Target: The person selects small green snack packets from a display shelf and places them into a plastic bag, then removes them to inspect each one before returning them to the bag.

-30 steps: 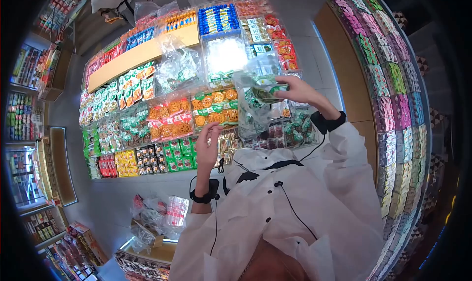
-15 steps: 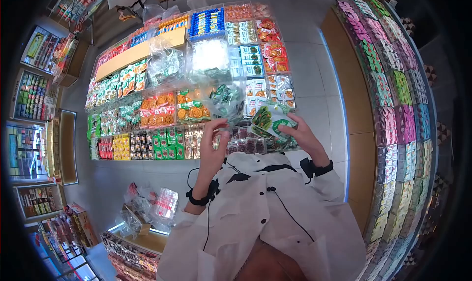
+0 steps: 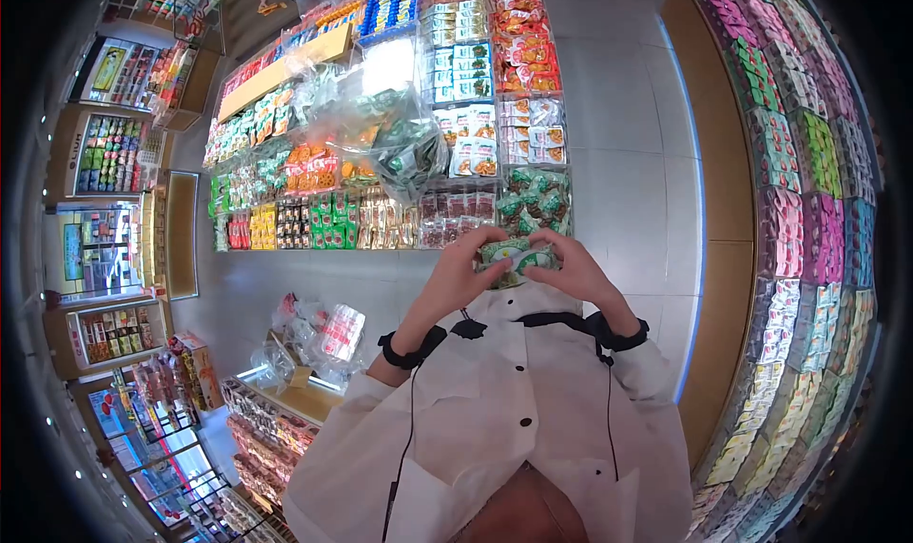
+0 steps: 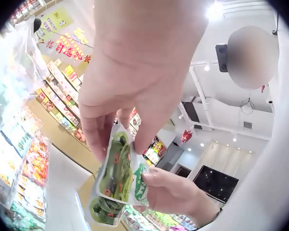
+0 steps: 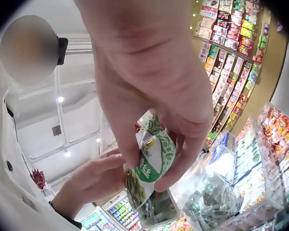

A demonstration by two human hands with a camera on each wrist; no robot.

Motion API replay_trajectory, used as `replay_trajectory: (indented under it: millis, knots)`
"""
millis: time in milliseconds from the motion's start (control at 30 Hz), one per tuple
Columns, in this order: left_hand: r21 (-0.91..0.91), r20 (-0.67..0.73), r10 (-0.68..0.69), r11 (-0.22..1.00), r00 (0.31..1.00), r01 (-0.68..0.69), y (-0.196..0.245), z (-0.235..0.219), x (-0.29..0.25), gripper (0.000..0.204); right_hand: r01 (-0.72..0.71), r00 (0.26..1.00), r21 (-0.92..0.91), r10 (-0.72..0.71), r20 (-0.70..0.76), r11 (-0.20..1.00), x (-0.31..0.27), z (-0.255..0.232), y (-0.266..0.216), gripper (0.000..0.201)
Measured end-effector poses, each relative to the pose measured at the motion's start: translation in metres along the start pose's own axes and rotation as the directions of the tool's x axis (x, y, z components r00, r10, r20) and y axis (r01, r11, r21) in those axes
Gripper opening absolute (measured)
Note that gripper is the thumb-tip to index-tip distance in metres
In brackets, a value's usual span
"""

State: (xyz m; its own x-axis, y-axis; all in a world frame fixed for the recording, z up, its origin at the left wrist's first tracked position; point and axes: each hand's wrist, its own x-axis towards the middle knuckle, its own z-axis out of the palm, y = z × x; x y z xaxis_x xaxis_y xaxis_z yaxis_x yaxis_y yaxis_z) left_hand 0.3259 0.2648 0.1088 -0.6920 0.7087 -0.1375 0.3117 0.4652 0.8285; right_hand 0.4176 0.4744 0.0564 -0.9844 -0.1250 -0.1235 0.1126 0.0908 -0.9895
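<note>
In front of my chest, at the near edge of the display, both hands hold green-and-white snack packets (image 3: 518,255). My left hand (image 3: 456,279) pinches the left side between thumb and fingers. From the right, my right hand (image 3: 577,277) grips them with its thumb on the front. The left wrist view shows a packet (image 4: 116,168) printed with green vegetable strips and red bits, with a second packet (image 4: 105,211) overlapping below it. The right wrist view shows the white and green printed end (image 5: 151,161), slightly bent between thumb and fingers.
A clear plastic bag of green packets (image 3: 409,158) lies over the bins. Packed snack bins (image 3: 471,148) fill the low display ahead. A long shelf (image 3: 718,258) of colourful packets runs along the right. Behind on the left are a carton and plastic wrap (image 3: 300,377).
My right hand has brought the packets from over the plastic bag down to my chest. The left hand, earlier loose and holding nothing, has joined it and now grips them too.
</note>
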Motion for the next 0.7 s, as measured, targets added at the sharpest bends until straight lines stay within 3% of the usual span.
replay_trajectory:
  millis: [67, 100, 167, 200, 233, 267, 300, 333, 400, 467, 533, 567, 700]
  knots:
    - [-0.068, 0.070, -0.085, 0.994, 0.994, 0.090, 0.003, 0.007, 0.003, 0.042, -0.102, 0.988, 0.200, 0.122, -0.091, 0.975, -0.011, 0.000, 0.015, 0.039]
    - [-0.065, 0.082, -0.081, 0.994, 0.993, 0.086, 0.000, 0.011, 0.004, 0.042, -0.102, 0.987, 0.205, 0.125, -0.103, 0.973, -0.015, -0.001, 0.009, 0.039]
    - [-0.246, 0.121, -0.134, 0.956, 0.984, 0.160, -0.008, 0.016, 0.009, 0.045, -0.231, 0.944, 0.395, 0.303, -0.129, 0.889, -0.020, -0.007, -0.012, 0.039]
    - [-0.249, 0.124, -0.120, 0.957, 0.985, 0.148, -0.011, 0.016, 0.012, 0.045, -0.226, 0.943, 0.389, 0.300, -0.141, 0.893, -0.020, -0.006, -0.010, 0.039]
    - [-0.398, 0.173, -0.134, 0.897, 0.976, 0.193, -0.014, 0.018, 0.013, 0.046, -0.165, 0.949, 0.407, 0.257, -0.183, 0.898, -0.021, -0.003, -0.004, 0.039]
    - [-0.533, 0.226, -0.139, 0.811, 0.964, 0.242, -0.016, 0.017, 0.014, 0.047, -0.105, 0.951, 0.422, 0.215, -0.223, 0.900, -0.021, -0.002, -0.002, 0.039]
    - [-0.641, 0.311, -0.159, 0.693, 0.937, 0.330, -0.012, 0.015, 0.016, 0.049, -0.138, 0.942, 0.311, 0.221, -0.251, 0.940, -0.023, -0.004, -0.005, 0.038]
    - [-0.651, 0.309, -0.150, 0.686, 0.939, 0.324, -0.014, 0.016, 0.018, 0.049, -0.144, 0.941, 0.299, 0.223, -0.253, 0.944, -0.025, -0.005, -0.004, 0.038]
    - [-0.706, 0.432, -0.213, 0.525, 0.876, 0.475, -0.016, 0.023, 0.020, 0.050, -0.081, 0.935, 0.161, 0.131, -0.329, 0.984, -0.029, -0.006, 0.000, 0.037]
    - [-0.723, 0.398, -0.178, 0.543, 0.900, 0.427, -0.017, 0.025, 0.020, 0.051, -0.148, 0.938, 0.171, 0.193, -0.289, 0.974, -0.031, -0.009, -0.002, 0.035]
    - [-0.628, 0.435, -0.166, 0.649, 0.885, 0.430, -0.017, 0.029, 0.023, 0.051, -0.196, 0.942, 0.182, 0.237, -0.237, 0.963, -0.032, -0.019, 0.004, 0.034]
    - [-0.687, 0.374, -0.111, 0.635, 0.921, 0.355, -0.035, 0.048, 0.024, 0.049, -0.204, 0.948, 0.200, 0.244, -0.203, 0.958, -0.030, -0.024, 0.001, 0.033]
    - [-0.588, 0.391, -0.320, 0.634, 0.863, 0.502, -0.021, 0.052, 0.034, 0.045, -0.222, 0.961, 0.200, 0.249, -0.122, 0.954, -0.015, -0.056, 0.012, 0.034]
